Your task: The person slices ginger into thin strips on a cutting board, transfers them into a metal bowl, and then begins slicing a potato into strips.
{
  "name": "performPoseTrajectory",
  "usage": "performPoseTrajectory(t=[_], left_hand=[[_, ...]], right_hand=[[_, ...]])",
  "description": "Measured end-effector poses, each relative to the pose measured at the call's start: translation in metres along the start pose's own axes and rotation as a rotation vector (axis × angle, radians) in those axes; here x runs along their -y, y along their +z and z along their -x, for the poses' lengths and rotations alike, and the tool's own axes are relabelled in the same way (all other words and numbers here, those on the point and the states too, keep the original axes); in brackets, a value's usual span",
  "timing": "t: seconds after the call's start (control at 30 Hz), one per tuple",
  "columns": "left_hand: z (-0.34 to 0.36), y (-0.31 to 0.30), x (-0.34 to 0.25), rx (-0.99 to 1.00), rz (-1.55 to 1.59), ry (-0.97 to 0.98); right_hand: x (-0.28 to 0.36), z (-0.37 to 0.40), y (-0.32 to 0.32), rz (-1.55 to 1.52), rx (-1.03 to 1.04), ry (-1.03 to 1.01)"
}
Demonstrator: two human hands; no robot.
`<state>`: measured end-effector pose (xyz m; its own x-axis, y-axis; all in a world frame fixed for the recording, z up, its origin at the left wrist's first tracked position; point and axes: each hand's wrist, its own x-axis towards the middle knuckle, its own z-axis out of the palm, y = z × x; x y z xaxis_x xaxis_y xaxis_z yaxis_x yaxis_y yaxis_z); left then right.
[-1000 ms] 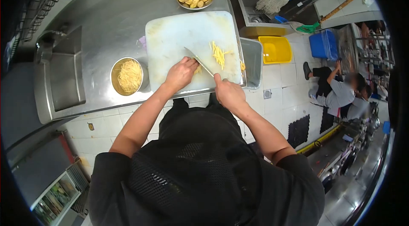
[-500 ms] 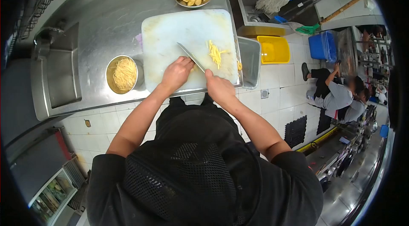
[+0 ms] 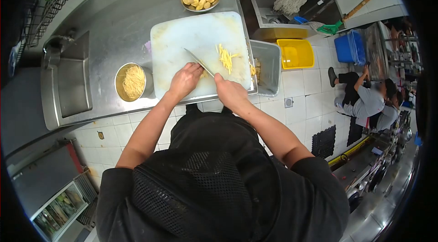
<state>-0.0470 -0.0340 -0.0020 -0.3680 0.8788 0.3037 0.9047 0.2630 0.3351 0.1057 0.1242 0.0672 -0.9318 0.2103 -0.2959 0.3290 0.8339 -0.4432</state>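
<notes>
My right hand (image 3: 230,91) is wrapped round the handle of a knife (image 3: 197,60), whose blade slants to the upper left over the white cutting board (image 3: 191,32). Beside the blade, my left hand (image 3: 186,80) rests on the board with fingers curled over pale yellow pieces (image 3: 204,74), mostly hidden. A small heap of yellow strips (image 3: 225,58) lies on the board right of the knife. Left of the board stands a metal container (image 3: 119,92) filled with thin strips. Beyond the board, a metal bowl (image 3: 200,10) holds several peeled yellow chunks.
A grey bin (image 3: 270,68) stands at the board's right, beside a yellow tub (image 3: 296,54). One sink (image 3: 75,77) is at the left, another with a mop (image 3: 290,2) at the upper right. People (image 3: 365,100) are at the far right.
The view has shifted slightly. Both hands and the knife remain close together over the board, and more of the grey bin's contents shows.
</notes>
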Motion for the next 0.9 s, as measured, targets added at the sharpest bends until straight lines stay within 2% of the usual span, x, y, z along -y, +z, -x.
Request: performPoseTrajectory(t=[0.2,0.27,0.4,0.47,0.67,0.9], left_hand=[[0.001,-0.002,0.000,0.020,0.019,-0.036],[-0.002,-0.001,0.000,0.000,0.001,-0.030],[0.000,-0.004,0.002,0.004,0.040,-0.025],[0.002,0.000,0.000,0.017,0.043,-0.045],[0.000,-0.004,0.002,-0.064,0.111,-0.060],[0.002,-0.003,0.001,-0.051,0.085,-0.020]], right_hand=[[0.009,0.001,-0.017,0.030,0.145,0.038],[0.005,-0.011,-0.001,0.008,0.064,-0.001],[0.011,-0.009,-0.018,0.018,0.068,-0.024],[0.011,-0.002,-0.014,0.029,0.119,0.029],[0.008,-0.024,-0.006,0.004,0.073,0.003],[0.011,0.008,-0.022,0.036,0.092,-0.008]])
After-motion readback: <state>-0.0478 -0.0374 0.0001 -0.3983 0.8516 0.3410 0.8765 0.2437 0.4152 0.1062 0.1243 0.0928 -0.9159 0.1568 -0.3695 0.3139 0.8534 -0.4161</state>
